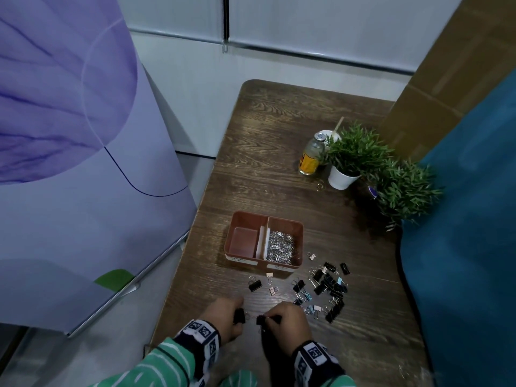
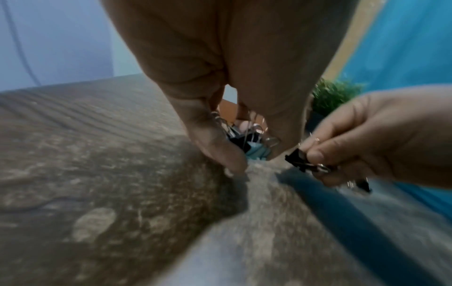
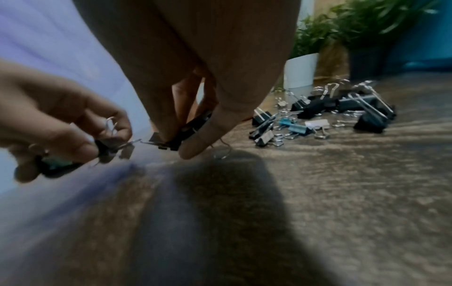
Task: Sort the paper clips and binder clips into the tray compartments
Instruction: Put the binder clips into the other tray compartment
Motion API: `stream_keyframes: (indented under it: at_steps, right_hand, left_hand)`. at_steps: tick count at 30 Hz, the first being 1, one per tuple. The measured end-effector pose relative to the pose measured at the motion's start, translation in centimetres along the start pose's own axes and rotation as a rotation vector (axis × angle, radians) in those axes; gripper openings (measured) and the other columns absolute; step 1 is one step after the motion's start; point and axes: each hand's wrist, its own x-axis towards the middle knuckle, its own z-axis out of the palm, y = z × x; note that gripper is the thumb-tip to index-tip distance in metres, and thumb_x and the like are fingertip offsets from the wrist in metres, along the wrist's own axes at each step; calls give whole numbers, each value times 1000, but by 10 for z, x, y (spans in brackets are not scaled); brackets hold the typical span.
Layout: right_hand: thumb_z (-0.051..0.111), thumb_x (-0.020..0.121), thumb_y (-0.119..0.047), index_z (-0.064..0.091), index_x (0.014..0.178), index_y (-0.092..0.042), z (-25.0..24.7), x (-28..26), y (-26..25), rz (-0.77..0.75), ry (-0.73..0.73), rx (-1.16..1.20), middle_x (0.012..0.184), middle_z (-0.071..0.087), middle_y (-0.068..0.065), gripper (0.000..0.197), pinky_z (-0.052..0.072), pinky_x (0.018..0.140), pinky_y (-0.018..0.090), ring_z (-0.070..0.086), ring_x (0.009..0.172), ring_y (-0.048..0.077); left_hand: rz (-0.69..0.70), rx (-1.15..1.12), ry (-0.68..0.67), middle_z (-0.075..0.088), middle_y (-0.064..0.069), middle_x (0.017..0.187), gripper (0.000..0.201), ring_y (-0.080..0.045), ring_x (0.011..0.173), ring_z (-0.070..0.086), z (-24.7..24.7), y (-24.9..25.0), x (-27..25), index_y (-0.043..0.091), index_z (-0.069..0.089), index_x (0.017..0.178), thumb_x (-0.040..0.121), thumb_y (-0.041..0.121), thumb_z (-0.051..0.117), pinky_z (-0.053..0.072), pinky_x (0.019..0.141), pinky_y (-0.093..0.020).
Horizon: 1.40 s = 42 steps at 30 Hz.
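The wooden worktop (image 1: 279, 169) carries my brown two-compartment tray (image 1: 299, 224): paper clips (image 1: 280, 247) fill its right side, the left side holds none. Right of the tray's near edge lies a loose heap of binder clips (image 1: 328, 289). At the near edge, my left hand (image 1: 223, 317) grips a bunch of binder clips, and my right hand (image 1: 287, 322) pinches a black binder clip (image 3: 176, 135) between curled fingers (image 3: 195, 147).
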Motion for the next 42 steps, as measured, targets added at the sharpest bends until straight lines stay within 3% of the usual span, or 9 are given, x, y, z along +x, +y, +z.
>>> stream_keyframes:
  at_steps: [3, 7, 10, 14, 19, 29, 35, 38, 42]
  right_hand:
    - [81, 78, -17, 80, 75, -32, -8, 3, 5, 82, 81, 221, 74, 71, -20, 16, 44, 73, 4, 67, 75, -4]
    - [83, 77, -10, 79, 69, -33, -19, 11, 5, 138, 141, 444, 76, 77, -15, 25, 58, 78, 23, 72, 75, 2]
    - [83, 79, -6, 82, 74, -25, -26, 15, 2, 152, 175, 525, 78, 78, -7, 20, 61, 78, 35, 74, 75, 11]
    - [81, 80, -3, 83, 75, -24, -31, 17, -3, 161, 207, 588, 78, 78, -3, 22, 63, 75, 40, 75, 73, 18]
    - [80, 81, -3, 81, 75, -37, -40, 17, -5, 130, 253, 646, 75, 78, -2, 34, 61, 70, 34, 72, 66, 13]
    - [82, 80, -9, 82, 79, -30, -66, 50, -38, 67, 391, 632, 82, 78, -8, 21, 62, 78, 44, 74, 75, 14]
    - [82, 81, -14, 81, 84, -30, -57, 92, -86, -55, 604, 490, 81, 75, -17, 16, 59, 76, 27, 70, 76, -1]
    - [79, 84, -16, 82, 90, -27, -45, 108, -103, -56, 576, 383, 85, 78, -8, 13, 60, 79, 28, 70, 75, 3]
    - [72, 86, -17, 80, 104, -24, -41, 116, -115, -79, 483, 180, 97, 78, -6, 21, 44, 79, 6, 71, 85, 8]
  left_hand:
    - [-9, -190, 62, 69, 6, 97, 29, -11, 86, 65, -22, 2, -5, 22, 62, 104, 77, 32, 70, 55, 80, -28]
    - [5, -435, 195, 70, 1, 85, 19, -13, 68, 69, -72, 24, -1, 21, 59, 86, 80, 17, 77, 53, 53, -22]
    - [43, -499, 300, 69, 2, 90, 20, -9, 69, 68, -114, 42, 20, 19, 59, 88, 82, 13, 78, 50, 53, -13]
    - [58, -178, 385, 64, 4, 91, 23, -14, 80, 63, -144, 49, 67, 20, 57, 92, 81, 26, 76, 51, 64, -23]
    - [40, 272, 265, 62, -6, 108, 32, -27, 98, 63, -140, 47, 102, 20, 58, 109, 83, 36, 69, 53, 80, -37]
    - [178, 285, 442, 65, 0, 109, 33, -22, 99, 62, -119, 28, 80, 24, 63, 115, 88, 42, 55, 54, 80, -35]
    - [203, 347, 448, 59, -3, 139, 72, -23, 125, 59, -69, -5, 40, 22, 65, 128, 62, 48, 74, 51, 97, -42]
    - [189, 407, 381, 38, -9, 156, 91, -25, 144, 36, -46, -12, 34, 13, 49, 144, 64, 52, 70, 38, 107, -49]
    - [146, 411, 328, 27, -13, 160, 102, -27, 148, 22, -39, -16, 36, 9, 40, 149, 57, 43, 68, 41, 106, -51]
